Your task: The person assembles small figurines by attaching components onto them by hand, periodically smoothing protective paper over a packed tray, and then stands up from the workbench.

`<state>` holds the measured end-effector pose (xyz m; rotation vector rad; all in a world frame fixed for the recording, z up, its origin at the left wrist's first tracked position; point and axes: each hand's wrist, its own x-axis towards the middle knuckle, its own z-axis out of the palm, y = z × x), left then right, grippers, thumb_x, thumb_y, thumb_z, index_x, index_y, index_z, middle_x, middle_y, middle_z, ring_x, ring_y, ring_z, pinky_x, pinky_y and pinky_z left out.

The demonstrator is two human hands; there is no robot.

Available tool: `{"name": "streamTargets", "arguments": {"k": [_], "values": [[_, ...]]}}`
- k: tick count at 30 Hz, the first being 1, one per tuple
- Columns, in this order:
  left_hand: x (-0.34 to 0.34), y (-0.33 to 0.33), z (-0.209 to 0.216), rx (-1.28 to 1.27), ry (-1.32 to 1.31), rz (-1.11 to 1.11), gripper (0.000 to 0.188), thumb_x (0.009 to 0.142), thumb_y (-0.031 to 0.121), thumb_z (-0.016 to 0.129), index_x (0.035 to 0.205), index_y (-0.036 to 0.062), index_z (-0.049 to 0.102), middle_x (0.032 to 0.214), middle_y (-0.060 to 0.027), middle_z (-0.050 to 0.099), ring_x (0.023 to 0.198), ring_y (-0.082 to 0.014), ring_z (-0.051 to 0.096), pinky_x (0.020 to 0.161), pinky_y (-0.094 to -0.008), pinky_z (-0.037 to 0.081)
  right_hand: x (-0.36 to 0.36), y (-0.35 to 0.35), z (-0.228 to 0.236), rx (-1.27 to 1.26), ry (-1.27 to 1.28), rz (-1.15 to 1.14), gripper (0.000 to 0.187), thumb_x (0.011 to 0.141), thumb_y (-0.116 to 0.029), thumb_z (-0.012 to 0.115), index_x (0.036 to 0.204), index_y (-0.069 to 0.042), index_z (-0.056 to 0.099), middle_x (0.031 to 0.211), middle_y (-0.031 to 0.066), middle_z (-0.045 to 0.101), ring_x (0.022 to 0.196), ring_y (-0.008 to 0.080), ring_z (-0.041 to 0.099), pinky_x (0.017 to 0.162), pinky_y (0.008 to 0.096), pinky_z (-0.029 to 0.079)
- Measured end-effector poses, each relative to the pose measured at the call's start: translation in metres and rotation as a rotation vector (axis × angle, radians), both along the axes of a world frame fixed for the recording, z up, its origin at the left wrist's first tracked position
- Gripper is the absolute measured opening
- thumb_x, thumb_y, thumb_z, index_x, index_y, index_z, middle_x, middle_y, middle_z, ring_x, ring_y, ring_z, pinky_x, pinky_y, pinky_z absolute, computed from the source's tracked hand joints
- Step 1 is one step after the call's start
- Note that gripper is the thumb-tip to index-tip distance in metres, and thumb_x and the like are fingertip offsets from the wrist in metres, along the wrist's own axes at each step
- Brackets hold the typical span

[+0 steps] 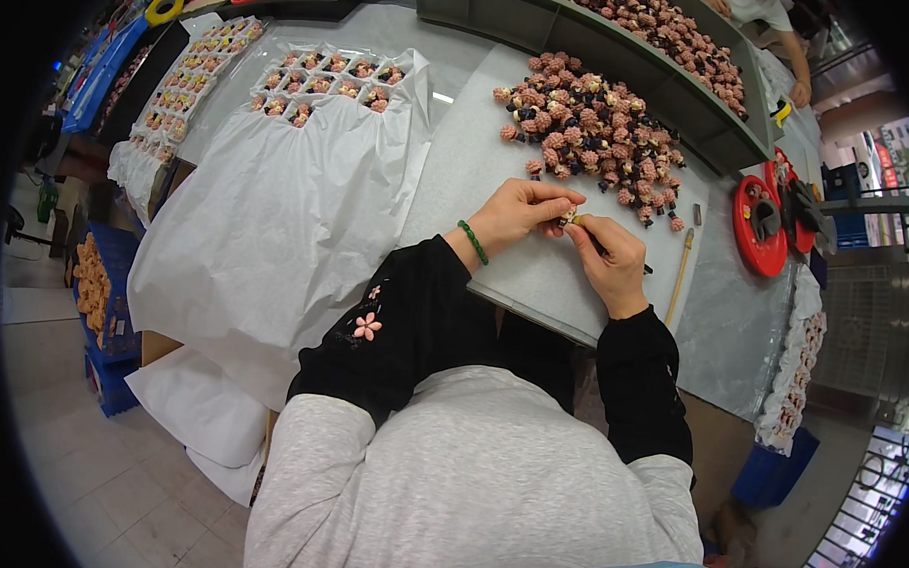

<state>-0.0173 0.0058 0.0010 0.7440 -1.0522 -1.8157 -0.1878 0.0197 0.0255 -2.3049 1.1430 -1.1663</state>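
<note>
At far left, a blue crate (121, 341) holds tan pieces. Above it, and again further right, white compartment trays (410, 63) hold rows of small pink-and-cream figurines; crumpled white sheeting (301, 189) spreads in front of the nearer one.

At centre, the wearer's left hand (512, 214), with a green beaded bracelet (473, 241) at the wrist, has its grip pinched closed on one small figurine (569, 215), held just above a pale mat (480, 153) on the grey surface (726, 320). The right hand (617, 262) meets it from the other side, thumb and forefinger also closed on it. Something slim and dark shows by the right palm; whether it is a tool is unclear.

The step in hand looks like close fingertip work on this single piece; it calls for the left grip to stay steady while the right makes small, light adjustments.

Just beyond the hands lies a loose pile of pink-and-navy figurines (604, 129), with a grey bin (607, 60) of more behind. Further right are a thin wooden stick (681, 276) and a red ring-shaped holder (764, 262).
</note>
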Motion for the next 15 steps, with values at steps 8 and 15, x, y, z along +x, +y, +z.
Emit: {"name": "streamTargets", "arguments": {"k": [8, 15], "values": [[-0.0005, 0.0002, 0.0006, -0.011, -0.015, 0.000, 0.024, 0.087, 0.013, 0.053, 0.107, 0.0017, 0.059, 0.080, -0.0024, 0.061, 0.067, -0.0053, 0.052, 0.060, -0.0175, 0.043, -0.0020, -0.0014, -0.0007, 0.001, 0.010, 0.011, 0.009, 0.074, -0.011, 0.067, 0.077, -0.004, 0.063, 0.067, 0.0056, 0.061, 0.049, 0.0164, 0.054, 0.043, 0.0255, 0.040], [-0.0011, 0.0004, 0.0009, -0.007, -0.027, 0.003, 0.024, 0.087, 0.014, 0.054, 0.107, 0.0023, 0.060, 0.080, -0.0020, 0.061, 0.066, -0.0050, 0.053, 0.059, -0.0172, 0.043, -0.0026, -0.0003, 0.0008, 0.009, 0.024, 0.018, 0.009, 0.075, -0.012, 0.066, 0.077, -0.004, 0.063, 0.066, 0.0053, 0.061, 0.048, 0.0161, 0.053, 0.043, 0.0252, 0.039]]}}
